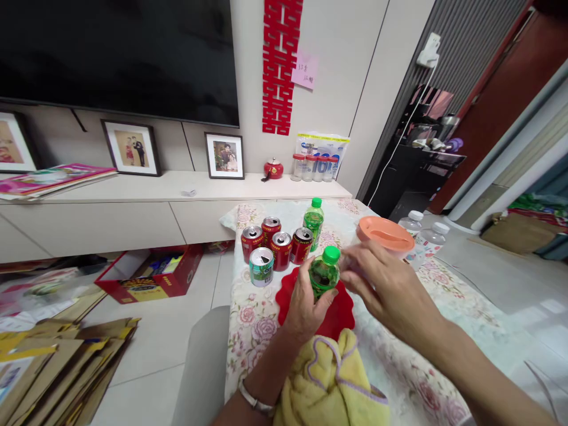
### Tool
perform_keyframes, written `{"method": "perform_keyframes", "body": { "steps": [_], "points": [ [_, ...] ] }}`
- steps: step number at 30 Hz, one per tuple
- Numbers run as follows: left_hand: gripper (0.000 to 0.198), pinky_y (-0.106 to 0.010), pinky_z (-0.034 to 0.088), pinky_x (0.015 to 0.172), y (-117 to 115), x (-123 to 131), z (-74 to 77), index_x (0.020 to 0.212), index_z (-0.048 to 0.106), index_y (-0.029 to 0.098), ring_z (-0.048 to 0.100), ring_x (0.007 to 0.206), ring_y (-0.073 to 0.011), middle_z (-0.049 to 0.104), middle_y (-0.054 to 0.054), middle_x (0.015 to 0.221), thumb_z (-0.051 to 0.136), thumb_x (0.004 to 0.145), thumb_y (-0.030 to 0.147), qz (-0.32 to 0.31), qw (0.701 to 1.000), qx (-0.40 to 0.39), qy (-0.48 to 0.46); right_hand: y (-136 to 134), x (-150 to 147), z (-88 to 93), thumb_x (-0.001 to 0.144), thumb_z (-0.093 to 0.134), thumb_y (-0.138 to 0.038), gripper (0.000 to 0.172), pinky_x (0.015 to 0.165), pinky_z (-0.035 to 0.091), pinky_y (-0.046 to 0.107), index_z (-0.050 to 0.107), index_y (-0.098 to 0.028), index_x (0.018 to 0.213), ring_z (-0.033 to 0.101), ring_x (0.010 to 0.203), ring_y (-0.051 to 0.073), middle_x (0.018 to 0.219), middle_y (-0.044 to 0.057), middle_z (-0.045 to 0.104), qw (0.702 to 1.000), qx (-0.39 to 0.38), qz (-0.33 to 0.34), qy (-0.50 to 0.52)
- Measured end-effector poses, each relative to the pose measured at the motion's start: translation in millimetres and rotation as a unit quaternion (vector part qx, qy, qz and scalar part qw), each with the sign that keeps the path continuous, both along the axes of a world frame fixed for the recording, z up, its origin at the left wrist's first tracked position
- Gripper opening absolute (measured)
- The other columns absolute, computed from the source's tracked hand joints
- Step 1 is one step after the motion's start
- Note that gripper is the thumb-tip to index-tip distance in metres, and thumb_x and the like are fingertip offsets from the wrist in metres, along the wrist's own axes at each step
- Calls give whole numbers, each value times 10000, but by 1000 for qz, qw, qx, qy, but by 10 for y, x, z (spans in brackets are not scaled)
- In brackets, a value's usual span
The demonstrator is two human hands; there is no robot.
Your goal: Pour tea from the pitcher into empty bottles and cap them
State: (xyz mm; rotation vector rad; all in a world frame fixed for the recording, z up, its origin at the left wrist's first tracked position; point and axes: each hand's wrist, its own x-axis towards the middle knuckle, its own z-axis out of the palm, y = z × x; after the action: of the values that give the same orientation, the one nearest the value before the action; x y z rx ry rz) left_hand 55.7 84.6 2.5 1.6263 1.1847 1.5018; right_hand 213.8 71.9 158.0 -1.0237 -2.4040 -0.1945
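Observation:
My left hand (304, 305) is wrapped round a green drink bottle (323, 275) with a green cap, upright over a red scalloped plate (344, 313). Just right of this bottle is my right hand (381, 278), its fingers curled and smeared by motion; whether they hold anything is not clear. Behind the held bottle stands a second green bottle (313, 222). To the left are several red cans (281, 251) and one teal and white can (261, 267). A yellow towel (323, 378) with a purple edge lies in front of the plate.
An orange basin (385, 234) sits beyond my right hand, with two clear white-capped bottles (428, 242) beside it. A flowered cloth (252, 313) covers the table. The low cabinet (177, 192) behind bears photo frames and jars. A grey seat (204, 367) stands at the left.

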Motion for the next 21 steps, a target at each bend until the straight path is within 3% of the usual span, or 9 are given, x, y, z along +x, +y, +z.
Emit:
{"method": "perform_keyframes", "body": {
  "steps": [3, 5, 7, 10, 13, 15, 17, 19, 21],
  "points": [
    [780, -526, 429, 1174, -18, -19, 42, 1534, 319, 180, 501, 1450, -338, 494, -218, 1567, 676, 862, 349, -7, 1000, -26, 7, -480, -33, -297, 1032, 476, -223, 151, 699, 553, 295, 621, -217, 1073, 661, 831, 190, 940, 62, 692, 993, -82, 85, 31],
    [838, -517, 421, 1186, -25, -18, 59, 1524, 339, 192, 517, 1436, -333, 517, -202, 1551, 716, 780, 277, 5, 999, -43, 7, -743, -104, -670, 986, 607, -296, 92, 699, 559, 287, 629, -249, 1061, 671, 837, 185, 990, 31, 730, 989, -86, 118, 11],
    [845, -501, 410, 1200, -29, -13, 68, 1504, 363, 200, 526, 1428, -318, 528, -186, 1542, 711, 736, 237, 14, 998, -53, 2, -918, -190, -1139, 950, 684, -280, 169, 699, 547, 301, 636, -279, 1111, 688, 928, 219, 1046, 14, 761, 993, 16, 117, 3],
    [779, -468, 401, 1212, -30, -14, 76, 1464, 406, 215, 538, 1418, -290, 541, -158, 1528, 689, 739, 239, 15, 998, -62, -5, -1038, -307, -1804, 942, 700, -328, 268, 715, 533, 306, 635, -312, 1201, 677, 961, 241, 1058, 40, 751, 997, 54, 63, -7],
    [776, -462, 405, 1210, -29, -22, 75, 1449, 415, 224, 559, 1393, -289, 565, -142, 1497, 716, 734, 259, 9, 997, -72, -14, -1067, -363, -2160, 940, 696, -325, 230, 681, 512, 275, 656, -311, 1166, 659, 825, 202, 915, 27, 695, 999, 22, 27, 11],
    [796, -461, 420, 1197, -25, -22, 68, 1462, 394, 228, 581, 1367, -285, 581, -136, 1481, 726, 739, 267, 0, 996, -78, -31, -1067, -327, -2156, 929, 688, -379, 209, 629, 501, 269, 677, -295, 1120, 628, 713, 184, 834, 19, 638, 998, -6, 28, 51],
    [812, -457, 437, 1181, -20, -18, 61, 1469, 380, 229, 600, 1342, -280, 587, -133, 1474, 732, 738, 267, -3, 996, -80, -49, -1058, -206, -1979, 929, 651, -417, 270, 592, 505, 269, 686, -286, 1163, 625, 679, 187, 829, 28, 621, 990, -62, 44, 122],
    [818, -455, 438, 1180, -13, -17, 60, 1467, 384, 224, 605, 1334, -280, 588, -135, 1470, 742, 733, 272, 5, 995, -78, -62, -1038, -3, -1706, 961, 587, -355, 359, 666, 551, 255, 653, -288, 1308, 679, 799, 194, 970, 61, 672, 960, -186, 70, 195],
    [828, -457, 442, 1176, -6, -22, 73, 1472, 387, 216, 611, 1324, -285, 601, -136, 1450, 752, 732, 294, 10, 994, -78, -73, -1006, 234, -1440, 983, 559, -351, 373, 800, 587, 296, 658, -290, 1337, 710, 960, 234, 1127, 89, 711, 928, -222, 60, 293]
  ]
}}
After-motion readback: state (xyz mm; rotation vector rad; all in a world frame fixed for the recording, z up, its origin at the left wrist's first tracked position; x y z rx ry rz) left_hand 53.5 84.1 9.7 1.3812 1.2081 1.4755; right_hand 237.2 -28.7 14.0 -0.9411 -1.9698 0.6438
